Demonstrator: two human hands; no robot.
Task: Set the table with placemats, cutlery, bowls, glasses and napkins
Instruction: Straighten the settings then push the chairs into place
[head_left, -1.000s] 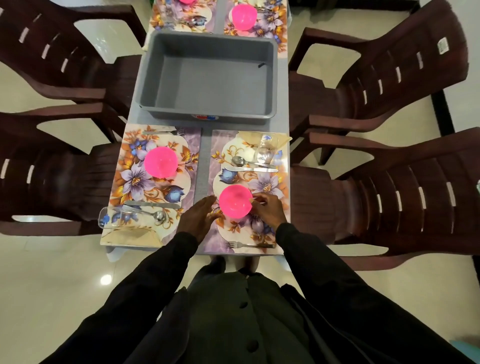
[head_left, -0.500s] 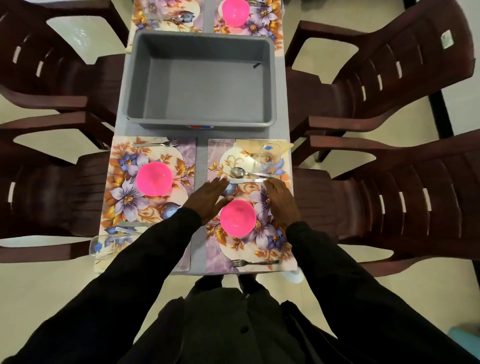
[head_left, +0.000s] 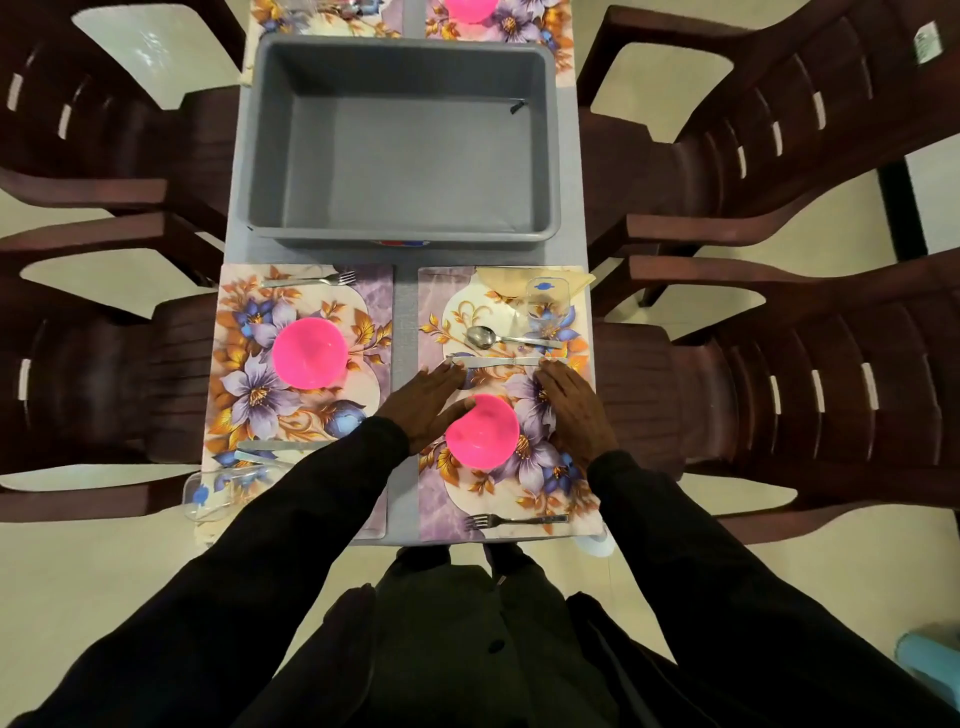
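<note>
Both hands laid flat at the knife, lower centre of the frame

Fingers (head_left: 442, 375) of the left hand (head_left: 426, 404) and the right hand (head_left: 571, 410) are held straight, gripping nothing, with their tips at opposite ends of the knife (head_left: 498, 360); its long axis runs left to right, just above the fingertips, so neither hand is judged nearer. The pink bowl (head_left: 482, 431) is flanked by both hands on the right placemat (head_left: 431, 312), with the spoon (head_left: 485, 338) just above the knife

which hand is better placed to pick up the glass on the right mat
Likely right: the right hand lies flat nearest the glass; the left hand is across the pink bowl, farther off.
</note>
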